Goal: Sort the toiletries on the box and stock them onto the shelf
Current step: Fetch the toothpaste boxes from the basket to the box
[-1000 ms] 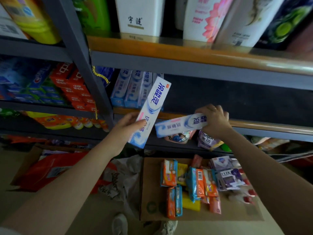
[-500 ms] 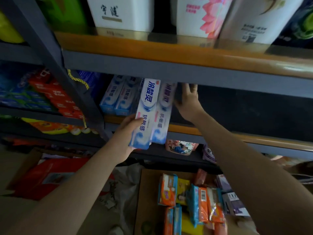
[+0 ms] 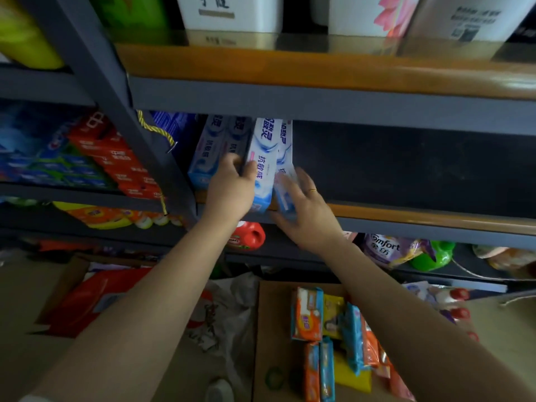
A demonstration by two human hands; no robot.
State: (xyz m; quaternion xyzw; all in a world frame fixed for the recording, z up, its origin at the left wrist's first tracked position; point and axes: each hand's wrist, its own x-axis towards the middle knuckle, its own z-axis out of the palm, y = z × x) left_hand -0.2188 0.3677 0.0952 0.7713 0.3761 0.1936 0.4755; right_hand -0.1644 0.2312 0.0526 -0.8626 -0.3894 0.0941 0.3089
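The left hand (image 3: 232,190) has its grip curled round a white-and-blue toothpaste box (image 3: 262,166), which stands on end at the front edge of the middle shelf (image 3: 406,211), just beside two like boxes (image 3: 216,149) already in the row. The right hand (image 3: 307,213) lies with loose, spread fingers against a second toothpaste box (image 3: 285,169) touching the first; whether it grips is blurred. Below, the cardboard box (image 3: 272,329) carries orange, blue and yellow soap packs (image 3: 333,329).
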